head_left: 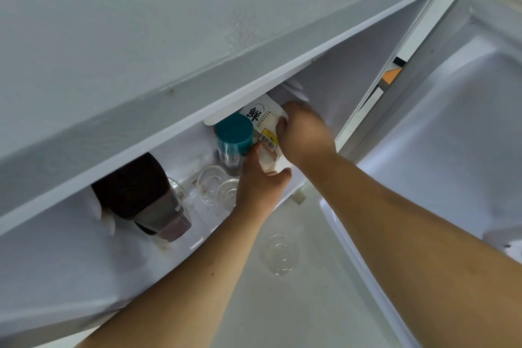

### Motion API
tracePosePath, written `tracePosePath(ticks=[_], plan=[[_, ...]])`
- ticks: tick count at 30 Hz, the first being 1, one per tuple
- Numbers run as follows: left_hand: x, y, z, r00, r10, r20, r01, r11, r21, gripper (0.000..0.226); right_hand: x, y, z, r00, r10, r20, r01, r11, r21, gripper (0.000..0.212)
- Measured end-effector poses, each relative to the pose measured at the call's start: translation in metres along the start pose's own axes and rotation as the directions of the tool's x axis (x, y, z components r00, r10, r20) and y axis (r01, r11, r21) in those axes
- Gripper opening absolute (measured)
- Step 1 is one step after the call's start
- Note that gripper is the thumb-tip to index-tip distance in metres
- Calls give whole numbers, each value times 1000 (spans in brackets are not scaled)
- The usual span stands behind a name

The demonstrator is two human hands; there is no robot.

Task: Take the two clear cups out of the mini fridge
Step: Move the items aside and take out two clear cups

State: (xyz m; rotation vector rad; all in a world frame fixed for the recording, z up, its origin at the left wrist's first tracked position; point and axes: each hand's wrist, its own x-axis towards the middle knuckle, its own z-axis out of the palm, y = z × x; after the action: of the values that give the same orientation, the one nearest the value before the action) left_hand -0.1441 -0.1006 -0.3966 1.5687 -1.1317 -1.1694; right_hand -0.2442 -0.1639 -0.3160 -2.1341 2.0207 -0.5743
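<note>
Both hands, left (261,178) and right (303,135), grip the carton (264,121); two cups (219,186) sit just left of them.

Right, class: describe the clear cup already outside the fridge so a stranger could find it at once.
Start at the open mini fridge and drop to the pale floor in front of it, between the person's two forearms. The clear cup stands there alone. Unlike the clear cups on the fridge shelf beside the teal-lidded jar, it is outside the fridge.
</note>
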Motion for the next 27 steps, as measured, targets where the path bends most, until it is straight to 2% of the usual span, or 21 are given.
tracePosePath(ticks=[5,9,11,13,16,18,21,24,27], plan=[[-25,7,-12,999,48,-14,-45,990,137,56,-45,7,-9,992,42,-123,-30,995,99,42],[-48,5,-25,990,139,-26,-123,935,332,33,-96,1,3,986,-2,-169,27,989,142,37],[-57,-2,-34,993,111,-40,-88,924,371,24,-122,5,19,995,39,-90,-26,990,140,38],[-64,-11,-41,993,82,-83,-41,912,408,19,-146,15,37,988,117,98,-128,985,113,40],[-72,-21,-49,989,77,-126,-17,906,423,18,-179,31,62,889,135,439,-147,989,-6,65],[-75,-27,-51,989,59,-137,4,908,419,18,-194,36,75,829,123,545,-98,992,-74,83],[-79,-33,-52,989,14,-146,49,906,421,21,-204,39,89,798,124,590,-34,986,-161,92],[-79,-35,-53,987,-31,-157,94,908,408,19,-209,39,98,806,99,583,38,975,-218,87],[-79,-35,-56,981,-75,-177,140,912,387,20,-209,41,102,819,91,567,41,976,-216,81]])
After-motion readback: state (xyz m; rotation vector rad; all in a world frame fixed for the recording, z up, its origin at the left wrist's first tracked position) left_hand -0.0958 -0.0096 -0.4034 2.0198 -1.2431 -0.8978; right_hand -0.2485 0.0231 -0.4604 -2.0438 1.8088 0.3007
